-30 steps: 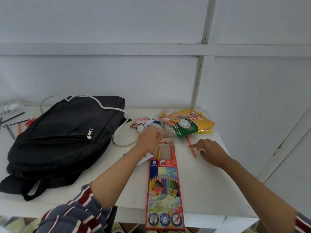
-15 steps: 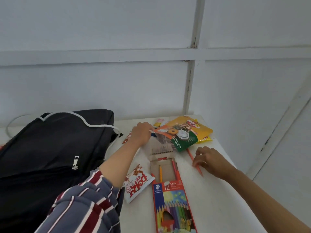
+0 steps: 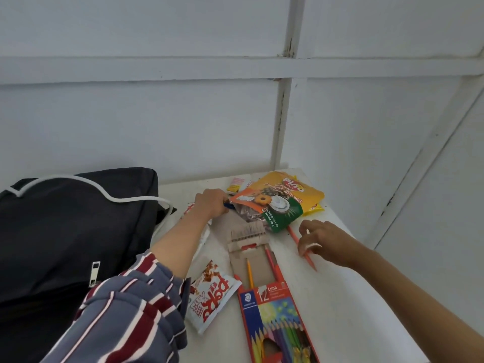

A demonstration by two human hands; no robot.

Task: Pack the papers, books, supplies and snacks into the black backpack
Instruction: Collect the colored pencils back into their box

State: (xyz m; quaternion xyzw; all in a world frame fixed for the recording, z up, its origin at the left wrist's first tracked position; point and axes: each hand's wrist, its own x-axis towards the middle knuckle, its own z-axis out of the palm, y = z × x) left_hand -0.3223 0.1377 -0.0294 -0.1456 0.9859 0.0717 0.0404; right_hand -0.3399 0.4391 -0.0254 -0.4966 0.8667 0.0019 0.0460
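Barely started, by my read. The snacks, pencils and pencil box (image 3: 275, 320) all lie out on the tabletop (image 3: 361, 310). The black backpack (image 3: 65, 231) lies flat on the left side, and I can't tell if it's unzipped. No papers or books in view.

My left hand (image 3: 212, 204) is curled round a small blue thing (image 3: 228, 205) at the edge of the biscuit bag (image 3: 280, 203), maybe a pen, can't tell. My right hand (image 3: 324, 239) pinches the orange pencil (image 3: 293, 235) against the tabletop. The cardboard tray (image 3: 248, 247) is slid out of the box with a few pencils on it. A red-and-white snack packet (image 3: 212, 297) sits beside my left sleeve.

Room: walls close in behind and to the right, and the biscuit bag is in that corner. The tabletop's right edge runs just past my right hand. There's bare surface to the right of the box, and the backpack fills the left side.
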